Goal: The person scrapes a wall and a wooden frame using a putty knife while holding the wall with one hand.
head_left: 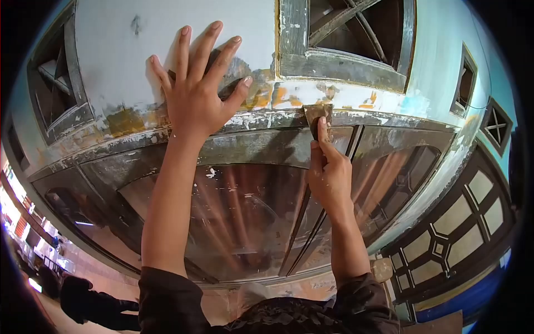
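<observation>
My left hand [200, 100] lies on the white wall [117, 50] above the window frame, its fingers spread wide and nothing in it. Lower and to the right, my right hand [331, 164] grips a scraper [319, 118], with one finger stretched along its blade. The blade's top edge touches the lower border of the wall, just above the dark wooden frame [250, 146]. Flaking white paint and orange-brown patches run along this border. The scraper's handle is hidden in my palm.
Crossed bars fill a wooden vent opening [356, 28] above my right hand. Glass panes [239, 217] with curtains behind them lie below. A dark panelled door [450, 222] stands at the right. A person in dark clothes [92, 303] is at the lower left.
</observation>
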`<state>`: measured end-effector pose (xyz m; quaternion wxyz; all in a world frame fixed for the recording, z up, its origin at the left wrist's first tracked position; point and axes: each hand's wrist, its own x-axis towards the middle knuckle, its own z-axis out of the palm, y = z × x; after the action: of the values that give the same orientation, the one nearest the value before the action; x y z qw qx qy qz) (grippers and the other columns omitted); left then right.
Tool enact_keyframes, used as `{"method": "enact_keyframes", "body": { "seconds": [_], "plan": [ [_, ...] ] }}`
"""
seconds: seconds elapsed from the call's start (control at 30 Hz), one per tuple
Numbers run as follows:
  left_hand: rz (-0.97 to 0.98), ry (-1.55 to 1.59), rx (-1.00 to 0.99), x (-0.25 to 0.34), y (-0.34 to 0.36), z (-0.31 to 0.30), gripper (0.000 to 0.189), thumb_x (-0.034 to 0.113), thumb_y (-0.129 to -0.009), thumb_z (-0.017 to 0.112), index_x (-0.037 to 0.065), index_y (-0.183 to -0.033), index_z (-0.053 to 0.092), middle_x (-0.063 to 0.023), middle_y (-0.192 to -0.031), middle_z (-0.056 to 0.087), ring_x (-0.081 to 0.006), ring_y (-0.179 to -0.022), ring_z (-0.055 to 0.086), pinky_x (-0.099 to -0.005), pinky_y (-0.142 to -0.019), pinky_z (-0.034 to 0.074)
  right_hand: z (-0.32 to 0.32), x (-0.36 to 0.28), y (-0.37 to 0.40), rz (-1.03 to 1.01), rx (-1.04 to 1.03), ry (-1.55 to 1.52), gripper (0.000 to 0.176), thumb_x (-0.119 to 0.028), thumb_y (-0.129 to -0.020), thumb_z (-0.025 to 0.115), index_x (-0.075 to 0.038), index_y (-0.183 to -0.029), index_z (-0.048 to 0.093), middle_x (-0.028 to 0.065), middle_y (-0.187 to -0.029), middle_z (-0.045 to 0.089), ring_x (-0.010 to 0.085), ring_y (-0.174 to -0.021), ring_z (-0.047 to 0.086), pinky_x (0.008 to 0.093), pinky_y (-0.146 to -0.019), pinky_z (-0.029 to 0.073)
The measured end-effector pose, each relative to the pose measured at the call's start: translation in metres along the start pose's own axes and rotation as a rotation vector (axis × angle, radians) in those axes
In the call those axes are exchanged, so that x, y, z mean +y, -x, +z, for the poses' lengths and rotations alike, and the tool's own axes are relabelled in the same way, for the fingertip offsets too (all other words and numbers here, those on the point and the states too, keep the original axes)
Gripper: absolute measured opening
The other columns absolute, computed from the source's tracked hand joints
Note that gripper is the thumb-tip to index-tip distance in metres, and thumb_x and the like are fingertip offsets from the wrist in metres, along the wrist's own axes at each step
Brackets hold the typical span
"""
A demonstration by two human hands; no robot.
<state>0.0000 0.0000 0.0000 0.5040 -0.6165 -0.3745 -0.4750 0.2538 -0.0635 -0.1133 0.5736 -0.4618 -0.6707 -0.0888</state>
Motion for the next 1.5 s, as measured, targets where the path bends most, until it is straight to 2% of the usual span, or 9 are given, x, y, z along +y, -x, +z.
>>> {"method": "enact_keyframes", "body": {
  "seconds": [0.07, 0.37, 0.6, 0.67, 1.3, 1.37, 1.4, 1.47, 1.5],
  "plan": [
    [-0.001, 0.013, 0.015, -0.001, -0.002, -0.004, 0.053, 0.055, -0.097, 0.067, 0.036, -0.147, 0.066, 0.0084, -0.170, 0.044, -0.0304, -0.162, 0.029, -0.0735, -0.124, 0.006, 0.000, -0.005, 0.002, 0.019, 0.022, -0.050, 0.052, -0.005, -0.105, 0.062, -0.010, -0.156, 0.055, 0.0238, -0.067, 0.058, 0.0255, -0.049, 0.052, 0.0347, -0.053, 0.043],
    [0.010, 0.019, 0.023, 0.000, -0.002, -0.001, 0.053, 0.053, -0.096, 0.069, 0.035, -0.146, 0.067, 0.0073, -0.169, 0.045, -0.0310, -0.162, 0.030, -0.0741, -0.123, 0.007, 0.005, 0.000, -0.002, -0.005, 0.038, -0.036, 0.050, -0.006, -0.106, 0.060, -0.008, -0.156, 0.055, 0.0229, -0.064, 0.050, 0.0268, -0.052, 0.036, 0.0348, -0.052, 0.040],
    [0.011, 0.013, 0.024, 0.000, -0.001, 0.001, 0.053, 0.052, -0.095, 0.069, 0.035, -0.145, 0.068, 0.0072, -0.169, 0.046, -0.0311, -0.161, 0.030, -0.0757, -0.122, 0.008, 0.002, -0.002, -0.003, 0.005, 0.017, -0.021, 0.050, -0.007, -0.106, 0.061, -0.011, -0.156, 0.056, 0.0229, -0.065, 0.051, 0.0267, -0.052, 0.036, 0.0338, -0.052, 0.040],
    [0.019, 0.013, 0.033, 0.000, -0.002, 0.001, 0.053, 0.052, -0.095, 0.069, 0.034, -0.145, 0.068, 0.0070, -0.169, 0.046, -0.0316, -0.161, 0.030, -0.0762, -0.122, 0.009, 0.002, -0.002, -0.003, 0.014, 0.029, -0.022, 0.055, -0.002, -0.100, 0.063, -0.011, -0.155, 0.058, 0.0239, -0.079, 0.067, 0.0426, -0.065, 0.067, 0.0470, -0.061, 0.051],
    [0.024, 0.017, 0.055, -0.004, -0.001, 0.003, 0.055, 0.056, -0.096, 0.069, 0.034, -0.146, 0.067, 0.0066, -0.168, 0.047, -0.0311, -0.160, 0.032, -0.0730, -0.122, 0.011, -0.011, 0.007, -0.009, 0.007, -0.072, 0.093, 0.058, -0.006, -0.101, 0.064, -0.016, -0.157, 0.056, 0.0191, -0.088, 0.076, 0.0429, -0.073, 0.071, 0.0482, -0.063, 0.054],
    [0.035, 0.035, 0.062, -0.004, -0.001, 0.002, 0.055, 0.055, -0.096, 0.069, 0.033, -0.146, 0.067, 0.0064, -0.168, 0.046, -0.0309, -0.160, 0.032, -0.0729, -0.122, 0.011, -0.007, 0.007, -0.011, -0.052, 0.025, 0.038, 0.051, -0.005, -0.104, 0.063, -0.014, -0.154, 0.059, 0.0292, -0.084, 0.067, 0.0406, -0.061, 0.063, 0.0350, -0.060, 0.050],
    [0.035, 0.038, 0.062, -0.003, -0.001, 0.003, 0.055, 0.055, -0.096, 0.069, 0.033, -0.146, 0.067, 0.0064, -0.168, 0.046, -0.0309, -0.160, 0.032, -0.0729, -0.122, 0.011, -0.010, 0.008, -0.010, -0.050, 0.026, 0.040, 0.051, -0.005, -0.104, 0.063, -0.014, -0.154, 0.059, 0.0292, -0.084, 0.067, 0.0406, -0.061, 0.063, 0.0350, -0.060, 0.050],
    [0.031, 0.035, 0.058, -0.003, 0.000, 0.003, 0.055, 0.055, -0.096, 0.069, 0.033, -0.146, 0.067, 0.0060, -0.169, 0.046, -0.0309, -0.161, 0.031, -0.0731, -0.122, 0.011, -0.018, 0.012, -0.008, 0.000, -0.057, 0.087, 0.057, -0.008, -0.100, 0.066, -0.020, -0.155, 0.058, 0.0170, -0.091, 0.078, 0.0413, -0.075, 0.073, 0.0479, -0.066, 0.056],
    [0.031, 0.035, 0.061, -0.004, -0.001, 0.002, 0.055, 0.055, -0.096, 0.069, 0.033, -0.146, 0.067, 0.0060, -0.169, 0.046, -0.0309, -0.161, 0.031, -0.0731, -0.122, 0.011, -0.017, 0.013, -0.011, -0.003, -0.054, 0.088, 0.057, -0.008, -0.100, 0.066, -0.020, -0.155, 0.058, 0.0170, -0.091, 0.078, 0.0413, -0.075, 0.073, 0.0479, -0.066, 0.056]
  ]
}}
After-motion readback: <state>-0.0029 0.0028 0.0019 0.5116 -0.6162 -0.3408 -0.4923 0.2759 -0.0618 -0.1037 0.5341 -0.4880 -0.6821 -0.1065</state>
